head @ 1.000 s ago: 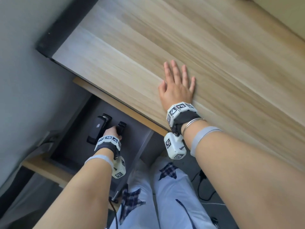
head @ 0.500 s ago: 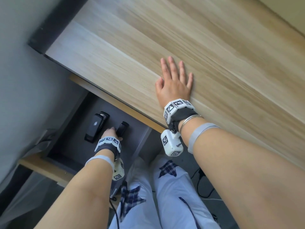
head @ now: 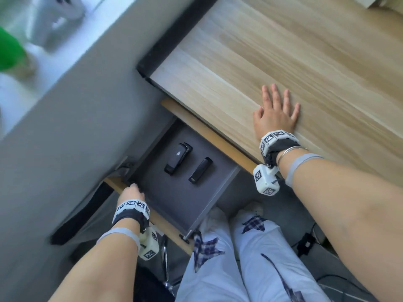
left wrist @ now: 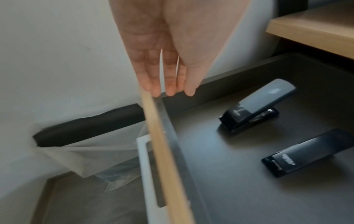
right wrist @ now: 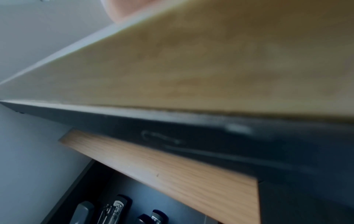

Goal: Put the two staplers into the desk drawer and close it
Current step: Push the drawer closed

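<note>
The dark desk drawer stands pulled out under the wooden desktop. Two black staplers lie side by side on its floor: a bulky stapler and a slim stapler. My left hand holds nothing; its straight fingertips touch the top edge of the wooden drawer front at the left end. My right hand lies flat on the desktop near its front edge, fingers spread. The right wrist view shows mostly the desk edge, with both staplers' ends below.
A grey wall runs close along the drawer's left side. A clear plastic bag hangs below the drawer front. My legs in white trousers sit just right of the drawer. Cables lie on the floor.
My left hand has let go of the slim stapler, left it in the drawer, and drawn back to the left end of the drawer front. The right hand stays flat on the desktop.
</note>
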Available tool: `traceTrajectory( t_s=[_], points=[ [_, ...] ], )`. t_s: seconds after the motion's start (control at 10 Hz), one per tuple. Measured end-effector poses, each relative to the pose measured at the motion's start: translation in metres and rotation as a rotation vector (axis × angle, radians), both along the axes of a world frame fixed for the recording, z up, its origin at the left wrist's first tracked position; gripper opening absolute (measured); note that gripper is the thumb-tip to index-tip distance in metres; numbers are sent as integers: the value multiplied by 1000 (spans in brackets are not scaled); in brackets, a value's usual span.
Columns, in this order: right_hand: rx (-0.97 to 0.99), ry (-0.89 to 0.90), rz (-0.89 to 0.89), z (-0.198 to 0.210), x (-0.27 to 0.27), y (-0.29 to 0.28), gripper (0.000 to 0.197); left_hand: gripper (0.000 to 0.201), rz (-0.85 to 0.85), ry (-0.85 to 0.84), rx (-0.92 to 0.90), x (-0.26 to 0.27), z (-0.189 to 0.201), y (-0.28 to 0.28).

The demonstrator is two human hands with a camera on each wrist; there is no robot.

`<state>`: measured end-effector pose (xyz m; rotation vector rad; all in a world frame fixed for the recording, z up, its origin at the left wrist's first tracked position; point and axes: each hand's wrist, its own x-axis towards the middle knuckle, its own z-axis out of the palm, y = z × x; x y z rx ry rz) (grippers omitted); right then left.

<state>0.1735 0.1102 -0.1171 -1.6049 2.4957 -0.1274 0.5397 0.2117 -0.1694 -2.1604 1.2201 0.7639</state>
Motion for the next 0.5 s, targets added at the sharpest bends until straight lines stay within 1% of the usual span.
traceTrajectory(
  t_s=[0.1,0.2,0.3,0.4,0.5],
  points=[
    [13,-15,-2,1,0,0,59,39,159,-33,25,15,6,20],
    [20,-7,5,0,0,0,59,39,269,-8,116,14,0,38],
    [14,-7,-6,-1,-1,0,59,37,300,67,198,-1,-2,48],
    [14,1,2,-2,-1,-1,59,46,318,55,303,-15,-6,51],
    [14,3,7,-3,-2,-1,59,41,283,55,238,-23,-16,56]
  ],
)
